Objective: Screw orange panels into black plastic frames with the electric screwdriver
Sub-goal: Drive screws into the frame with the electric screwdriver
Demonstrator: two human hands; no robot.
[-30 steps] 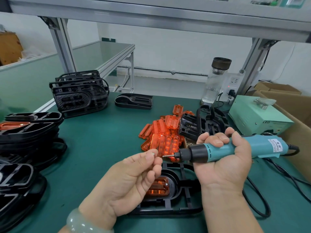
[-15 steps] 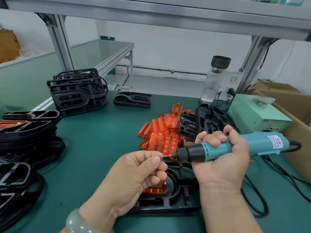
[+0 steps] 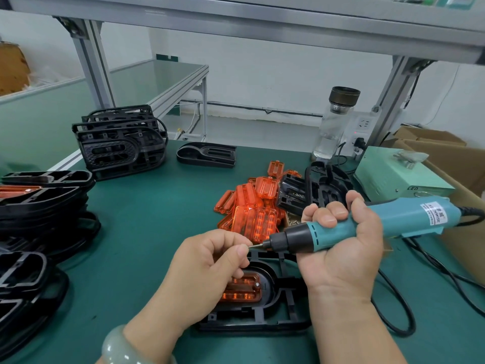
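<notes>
My right hand [image 3: 343,256] grips a teal electric screwdriver [image 3: 367,224], held level with its bit pointing left. My left hand [image 3: 207,269] has its thumb and fingers pinched together right at the bit's tip; any screw between them is too small to make out. Beneath both hands lies a black plastic frame [image 3: 278,306] on the green mat, with an orange panel [image 3: 244,287] seated in it and one screw head showing at the panel's right end. A heap of loose orange panels [image 3: 252,206] lies just beyond the hands.
Stacks of black frames stand at the left edge [image 3: 39,206] and back left [image 3: 118,143]; a single frame [image 3: 207,155] lies behind. More black parts [image 3: 315,190], a glass bottle [image 3: 336,122], a pale green power box [image 3: 399,174] and cardboard boxes [image 3: 446,153] fill the right. The screwdriver's cable [image 3: 409,311] loops at right.
My left hand's fingers have closed in on the bit's tip. The screwdriver has dropped slightly toward it.
</notes>
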